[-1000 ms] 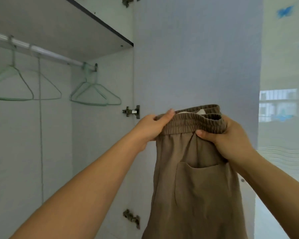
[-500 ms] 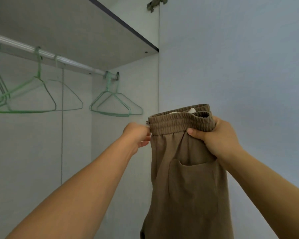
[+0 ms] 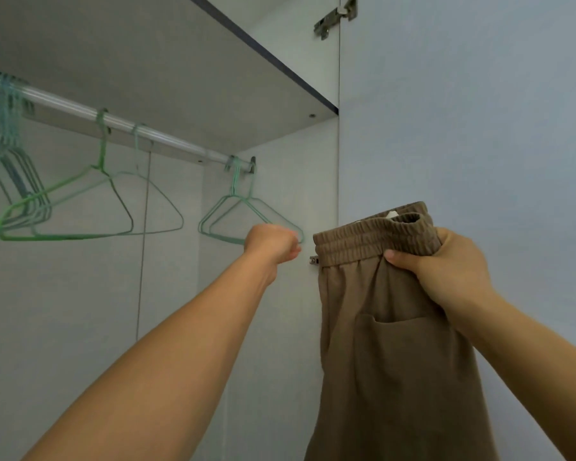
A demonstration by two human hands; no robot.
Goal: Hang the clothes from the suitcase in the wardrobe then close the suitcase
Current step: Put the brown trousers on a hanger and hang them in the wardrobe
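Note:
Brown trousers [image 3: 389, 344] with an elastic waistband and a back pocket hang in front of the open wardrobe door. My right hand [image 3: 446, 264] grips them at the waistband. My left hand [image 3: 271, 242] is off the trousers and reaches into the wardrobe. Its fingers curl at the lower wire of the rightmost green hanger [image 3: 233, 211], which hangs at the right end of the metal rail [image 3: 120, 123]. The suitcase is out of view.
More green wire hangers [image 3: 90, 207] hang along the rail, with a bunch of several at the far left [image 3: 10, 181]. A shelf [image 3: 180, 78] sits just above the rail. The open wardrobe door [image 3: 463, 111] fills the right side, its hinge [image 3: 335, 18] at the top.
My left hand let go of the waistband and moved up and left to the rightmost hanger. My right hand alone holds the trousers. The camera tilted further into the wardrobe.

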